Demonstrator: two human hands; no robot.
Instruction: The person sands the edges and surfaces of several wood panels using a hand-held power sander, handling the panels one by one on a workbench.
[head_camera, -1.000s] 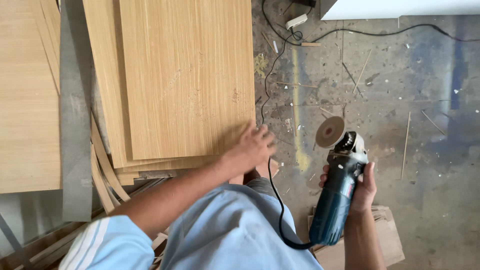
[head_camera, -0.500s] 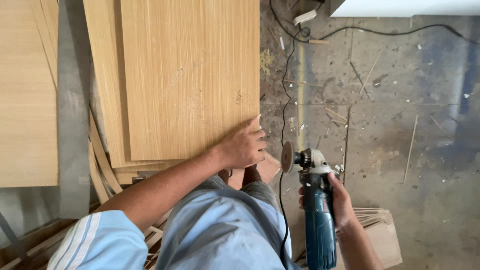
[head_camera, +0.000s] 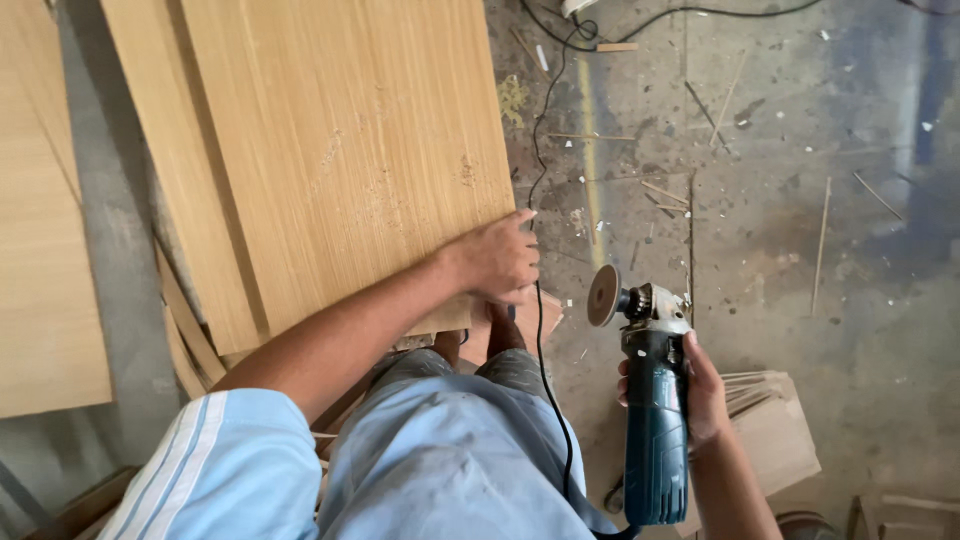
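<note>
My left hand presses flat on the near right corner of a large light wood panel that tops a stack of similar panels. My right hand grips the blue body of an angle grinder, its round disc turned edge-on and held just right of the panel's corner, apart from it. The grinder's black power cord runs along the panel's right edge and past my knee.
Another wood panel lies at the far left. Thin wood strips poke out under the stack. The concrete floor is littered with splinters and chips. A small stack of wood offcuts sits by my right forearm.
The grinder has swung left toward the panel's corner and its disc has turned from flat-facing to edge-on. My left hand stays pressed on the panel corner.
</note>
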